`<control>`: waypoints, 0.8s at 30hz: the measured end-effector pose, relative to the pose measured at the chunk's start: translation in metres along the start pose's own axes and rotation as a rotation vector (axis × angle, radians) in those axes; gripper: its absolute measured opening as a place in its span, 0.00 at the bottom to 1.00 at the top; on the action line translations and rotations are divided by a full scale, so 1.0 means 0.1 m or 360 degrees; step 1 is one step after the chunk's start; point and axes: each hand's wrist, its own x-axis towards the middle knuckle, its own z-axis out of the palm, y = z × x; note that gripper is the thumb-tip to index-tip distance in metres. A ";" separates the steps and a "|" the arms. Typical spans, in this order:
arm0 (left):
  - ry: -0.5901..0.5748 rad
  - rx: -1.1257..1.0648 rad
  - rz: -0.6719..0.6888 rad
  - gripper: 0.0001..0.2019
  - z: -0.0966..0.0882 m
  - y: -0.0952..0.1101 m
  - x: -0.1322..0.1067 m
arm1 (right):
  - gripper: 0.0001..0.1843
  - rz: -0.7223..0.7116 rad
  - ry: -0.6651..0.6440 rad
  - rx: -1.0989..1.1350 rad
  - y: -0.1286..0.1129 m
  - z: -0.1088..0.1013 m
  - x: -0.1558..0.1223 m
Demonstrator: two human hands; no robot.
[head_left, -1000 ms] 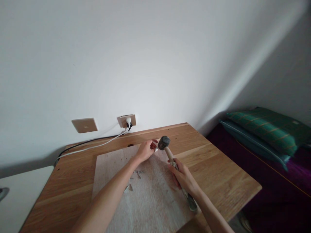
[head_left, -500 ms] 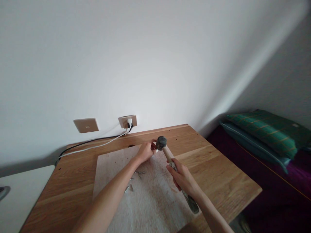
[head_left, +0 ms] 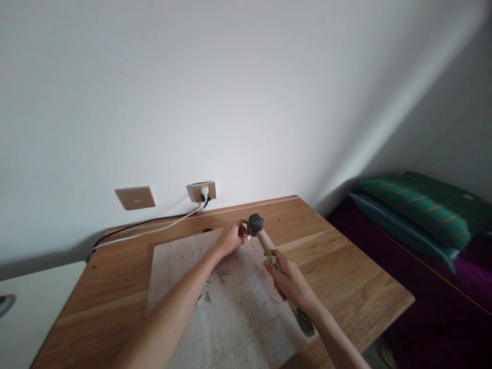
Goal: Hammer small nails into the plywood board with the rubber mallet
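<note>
The plainest risk from here is a struck finger: the dark head of the mallet (head_left: 255, 225) sits, in this view, right beside the fingertips of the left hand (head_left: 230, 239), and a blow landing slightly to the left could catch them. The small white piece (head_left: 249, 237) offers little to aim at, and the mallet head partly crowds it from sight, so a glancing hit could tip it or knock it off line. It lies near the far edge of the pale board (head_left: 240, 312), which rests on the wooden tabletop (head_left: 353, 282); if the board is not held down, jolts could make it creep. The loose metal pins (head_left: 221, 273) on the board, near the left forearm, could roll or scatter under the same shaking or a brush of that arm. As for the hands, the left one is half curled, fingers bent inward, with its tips at the white piece; with the mallet head so close, I cannot tell whether they pinch it or merely rest against it. The right hand (head_left: 286, 277) is clenched around the middle of the mallet's handle, the lower end of the handle sticking out past the palm and the head pointing away from the person. How high the head stands above the white piece, or whether the two touch, cannot be judged from this angle.
</note>
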 end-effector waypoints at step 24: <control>-0.0024 0.0007 0.0011 0.21 0.01 -0.03 0.00 | 0.25 -0.0016 -0.0007 -0.0017 -0.02 -0.01 -0.02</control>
